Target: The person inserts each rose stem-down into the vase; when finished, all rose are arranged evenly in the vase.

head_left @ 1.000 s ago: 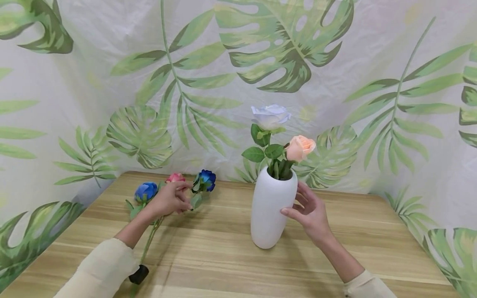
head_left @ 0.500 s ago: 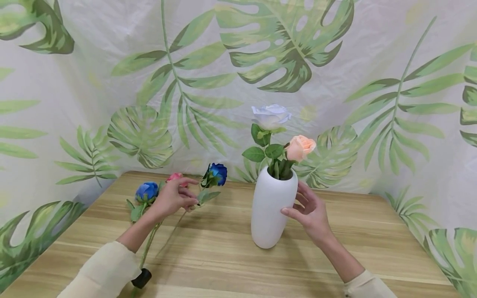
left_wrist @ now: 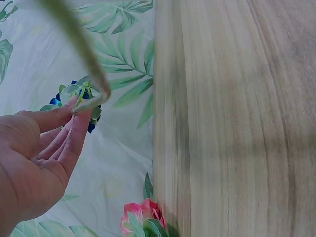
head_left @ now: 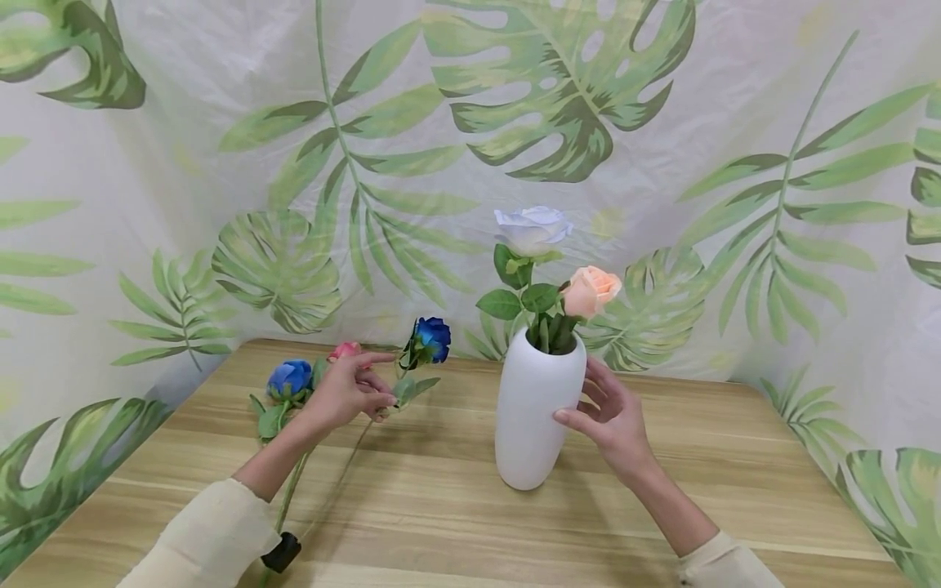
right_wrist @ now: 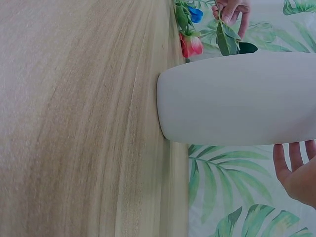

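My left hand [head_left: 349,394] pinches the thin stem of a dark blue rose [head_left: 432,340] between thumb and fingers, just below its leaves. The bloom is raised, and its stem [left_wrist: 81,47] crosses blurred and close in the left wrist view. A tall white vase [head_left: 535,425] stands upright, holding a pale bluish-white rose [head_left: 535,229] and a lower peach rose [head_left: 590,291]. My right hand [head_left: 616,420] holds the vase's right side, thumb at the front and fingers partly hidden behind. In the right wrist view, fingertips [right_wrist: 280,154] meet the vase wall.
A lighter blue rose [head_left: 289,378] and a pink rose [head_left: 345,349] lie at the left of the wooden table [head_left: 412,523], partly behind my left arm. A black band-like piece [head_left: 282,552] is around a stem near my left sleeve. A leaf-patterned cloth [head_left: 397,188] hangs behind.
My left hand has moved slightly right with the dark blue rose, whose bloom has risen and shifted right. The right hand and the vase stay in place.
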Tool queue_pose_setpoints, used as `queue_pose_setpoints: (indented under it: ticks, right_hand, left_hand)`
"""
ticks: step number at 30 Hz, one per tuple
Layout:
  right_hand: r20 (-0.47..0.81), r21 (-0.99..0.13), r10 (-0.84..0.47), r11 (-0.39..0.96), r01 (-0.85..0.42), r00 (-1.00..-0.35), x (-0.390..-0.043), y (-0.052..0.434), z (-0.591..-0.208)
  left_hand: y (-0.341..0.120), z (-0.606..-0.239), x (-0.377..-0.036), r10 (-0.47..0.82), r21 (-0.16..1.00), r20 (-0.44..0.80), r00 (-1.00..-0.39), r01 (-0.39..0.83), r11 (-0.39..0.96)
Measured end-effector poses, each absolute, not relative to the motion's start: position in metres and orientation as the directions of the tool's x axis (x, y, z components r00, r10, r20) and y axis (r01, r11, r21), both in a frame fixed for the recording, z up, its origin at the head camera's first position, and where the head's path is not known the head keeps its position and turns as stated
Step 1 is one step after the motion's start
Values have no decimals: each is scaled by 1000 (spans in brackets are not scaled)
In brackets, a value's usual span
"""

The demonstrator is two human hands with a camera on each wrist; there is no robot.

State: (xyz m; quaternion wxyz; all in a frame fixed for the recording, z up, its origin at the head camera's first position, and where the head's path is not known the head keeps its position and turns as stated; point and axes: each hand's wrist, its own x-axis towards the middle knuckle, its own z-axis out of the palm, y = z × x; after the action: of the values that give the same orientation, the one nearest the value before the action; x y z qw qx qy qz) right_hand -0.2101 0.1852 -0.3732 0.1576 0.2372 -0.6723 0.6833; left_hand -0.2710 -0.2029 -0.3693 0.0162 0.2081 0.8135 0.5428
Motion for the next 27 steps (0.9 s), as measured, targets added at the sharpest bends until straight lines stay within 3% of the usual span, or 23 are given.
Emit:
queue_pose_setpoints:
  ticks: [15,27]
  right_hand:
    - [534,-845,-104,-50,-532,-839,-210,185,-374]
    - [516,-856,-90,-46,-515,-852,-209,184,-373]
  left_hand:
    - [-197,-365,-267,326,921,215,-920,303,247]
    - [-171,-354,-261,64,940,341,-938,338,-54]
